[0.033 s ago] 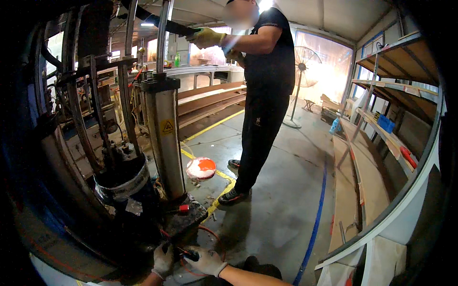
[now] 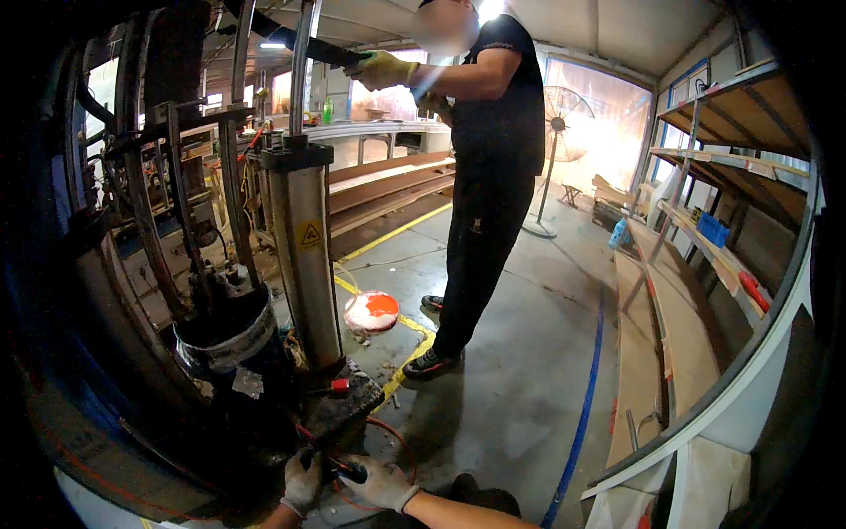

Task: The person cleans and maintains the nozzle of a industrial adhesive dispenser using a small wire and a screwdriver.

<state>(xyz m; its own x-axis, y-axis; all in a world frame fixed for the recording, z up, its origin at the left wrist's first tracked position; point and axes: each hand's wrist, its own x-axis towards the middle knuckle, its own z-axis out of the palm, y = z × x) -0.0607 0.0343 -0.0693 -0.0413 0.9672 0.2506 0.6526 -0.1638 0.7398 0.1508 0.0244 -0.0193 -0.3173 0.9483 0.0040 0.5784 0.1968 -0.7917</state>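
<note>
Both my hands wear pale work gloves and are low in the head view, close to the dark machine base. My right hand (image 2: 381, 485) is closed on a small black-handled tool (image 2: 351, 472), whose kind I cannot make out. It points left toward my left hand (image 2: 302, 481), whose fingers are curled together at the end of a thin red line; shadow hides what they grip. A thin red hose (image 2: 388, 427) loops on the floor just beyond my right hand. On the base plate ahead lies a small red cylindrical piece (image 2: 340, 385).
A grimy drum (image 2: 225, 348) stands under the press rods at left, beside a pale upright cylinder (image 2: 304, 256). Past it, a red-and-white round lid or pail (image 2: 372, 312) is on the floor. A co-worker (image 2: 493, 150) in yellow gloves holds a black hose. Shelving (image 2: 696, 309) lines the right.
</note>
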